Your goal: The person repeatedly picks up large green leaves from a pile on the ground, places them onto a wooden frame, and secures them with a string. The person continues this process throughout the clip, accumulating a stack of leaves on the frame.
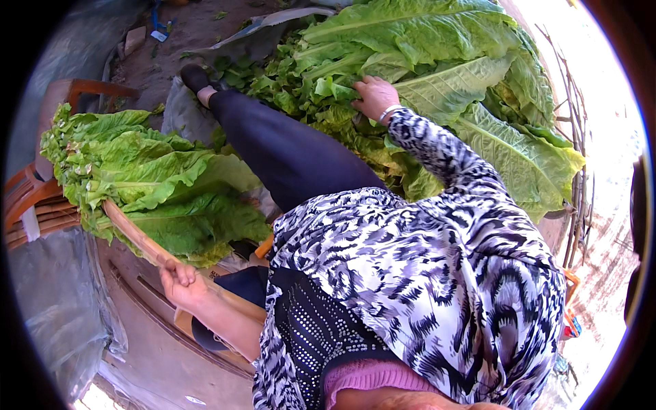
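Fingers wrapped round a wooden pole (133, 234), my left hand (183, 283) is at the lower left. The pole slants from beside my body up to a bunch of large green tobacco leaves (164, 181), whose stem ends crowd at the far left around its tip. My right hand (377, 98) reaches over a big pile of tobacco leaves (437, 34) at the upper middle. Its fingers are apart and touch the stem ends there; no leaf shows plainly in its grasp. Some leaves in the pile are yellowish.
My outstretched leg (287, 150) lies between the bunch and the pile. A brown wooden chair (41, 198) stands at the far left, with plastic sheeting (61, 294) below it. Thin sticks (581, 150) lie along the right of the pile. A brick (135, 39) rests on the ground.
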The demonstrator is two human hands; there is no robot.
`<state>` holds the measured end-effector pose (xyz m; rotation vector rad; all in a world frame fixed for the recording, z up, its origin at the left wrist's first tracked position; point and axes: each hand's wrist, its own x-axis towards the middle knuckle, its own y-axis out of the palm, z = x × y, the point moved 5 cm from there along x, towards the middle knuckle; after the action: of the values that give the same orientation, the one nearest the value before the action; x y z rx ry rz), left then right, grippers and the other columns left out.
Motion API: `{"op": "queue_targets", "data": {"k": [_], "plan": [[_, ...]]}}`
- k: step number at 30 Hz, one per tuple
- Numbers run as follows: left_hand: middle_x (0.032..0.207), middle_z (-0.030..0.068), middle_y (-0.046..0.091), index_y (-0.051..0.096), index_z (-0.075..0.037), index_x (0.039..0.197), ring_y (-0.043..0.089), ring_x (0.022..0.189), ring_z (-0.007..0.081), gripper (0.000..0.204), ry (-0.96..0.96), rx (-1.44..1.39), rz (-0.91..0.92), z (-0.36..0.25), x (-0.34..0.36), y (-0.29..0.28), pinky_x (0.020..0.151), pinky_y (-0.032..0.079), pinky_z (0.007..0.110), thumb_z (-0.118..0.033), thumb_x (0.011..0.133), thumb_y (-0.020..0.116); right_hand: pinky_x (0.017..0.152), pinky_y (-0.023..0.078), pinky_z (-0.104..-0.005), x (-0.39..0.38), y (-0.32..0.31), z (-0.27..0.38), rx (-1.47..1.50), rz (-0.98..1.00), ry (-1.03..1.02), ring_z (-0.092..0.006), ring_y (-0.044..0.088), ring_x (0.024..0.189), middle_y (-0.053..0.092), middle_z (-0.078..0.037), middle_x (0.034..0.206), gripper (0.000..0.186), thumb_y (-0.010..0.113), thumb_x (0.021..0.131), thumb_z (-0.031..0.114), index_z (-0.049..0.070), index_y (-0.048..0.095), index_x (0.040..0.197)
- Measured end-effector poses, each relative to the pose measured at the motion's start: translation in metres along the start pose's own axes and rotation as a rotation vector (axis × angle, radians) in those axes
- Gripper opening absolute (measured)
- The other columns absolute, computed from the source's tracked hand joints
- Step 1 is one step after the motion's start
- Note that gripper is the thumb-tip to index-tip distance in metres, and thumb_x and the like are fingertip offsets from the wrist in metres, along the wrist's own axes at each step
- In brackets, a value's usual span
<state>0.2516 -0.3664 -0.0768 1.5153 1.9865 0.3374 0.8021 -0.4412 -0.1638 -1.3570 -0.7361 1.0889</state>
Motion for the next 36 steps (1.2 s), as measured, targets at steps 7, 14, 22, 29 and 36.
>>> {"op": "queue_targets", "data": {"k": [7,14,22,29,36], "plan": [[0.076,0.0086,0.062,0.051,-0.002,0.116,0.03,0.037,0.0051,0.03,-0.166,0.078,0.148,0.032,0.001,0.008,0.033,0.023,0.019,-0.019,0.092,0.047,0.084,0.045,-0.0383,-0.001,-0.032,-0.018,0.366,-0.1,-0.012,-0.0306,0.056,0.099,0.059,-0.015,0.104,0.037,0.063,0.075,0.027,0.006,0.06,0.106],[0.074,0.0087,0.063,0.053,-0.003,0.112,0.032,0.036,0.0048,0.028,-0.118,0.174,0.137,0.038,-0.001,0.033,0.031,0.023,0.018,-0.018,0.088,0.052,0.076,0.05,-0.0383,0.01,-0.076,0.025,-0.05,0.241,-0.045,-0.0284,0.062,0.087,0.061,-0.015,0.099,0.029,0.05,0.087,0.024,0.006,0.055,0.11],[0.071,0.0079,0.061,0.053,-0.004,0.11,0.032,0.035,0.0055,0.025,-0.128,0.209,0.082,0.042,-0.012,0.032,0.03,0.024,0.019,-0.017,0.09,0.049,0.065,0.051,-0.0383,0.035,-0.059,0.039,-0.331,-0.029,-0.395,-0.0279,0.064,0.076,0.057,-0.012,0.099,0.035,0.059,0.075,0.007,0.011,0.057,0.11],[0.069,0.0084,0.061,0.052,-0.005,0.11,0.032,0.033,0.0063,0.022,-0.135,0.261,0.018,0.04,-0.024,0.026,0.029,0.024,0.02,-0.015,0.091,0.045,0.065,0.05,-0.0395,0.106,-0.13,0.036,-0.483,-0.32,-0.352,-0.0242,0.064,0.076,0.059,-0.01,0.1,0.024,0.054,0.081,0.011,0.01,0.062,0.104],[0.067,0.0091,0.06,0.051,-0.004,0.109,0.033,0.033,0.0065,0.021,-0.17,0.236,0.008,0.056,-0.03,0.035,0.029,0.024,0.02,-0.014,0.092,0.044,0.068,0.05,-0.0418,0.127,-0.052,-0.02,-0.508,-0.056,-0.084,-0.0264,0.064,0.086,0.058,-0.013,0.105,0.021,0.051,0.082,0.011,0.007,0.062,0.1]]}}
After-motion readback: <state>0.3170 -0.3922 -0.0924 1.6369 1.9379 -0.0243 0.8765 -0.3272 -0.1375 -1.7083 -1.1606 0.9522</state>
